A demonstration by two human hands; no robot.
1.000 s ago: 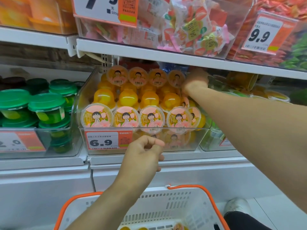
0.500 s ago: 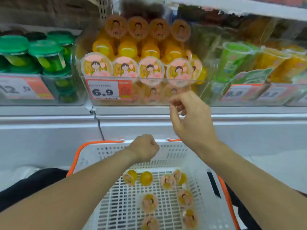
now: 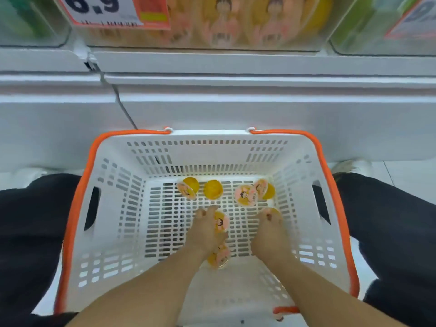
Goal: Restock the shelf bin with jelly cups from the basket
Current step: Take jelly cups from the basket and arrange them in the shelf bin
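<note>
Both hands are reaching down into the basket point(image 3: 113, 208). The left hand point(image 3: 204, 230) is curling over a cup point(image 3: 221, 223) lying on its side, lid facing right. The right hand point(image 3: 269, 234) is closing on another cup point(image 3: 274, 211), mostly hidden beneath its fingertips. Four more are lying just beyond, toward the bin point(image 3: 212, 22).

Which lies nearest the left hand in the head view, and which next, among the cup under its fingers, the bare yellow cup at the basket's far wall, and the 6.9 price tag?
1. Cup under the left hand fingers, mid basket.
2. Bare yellow cup, far wall.
3. Price tag, up on the shelf bin.
</note>
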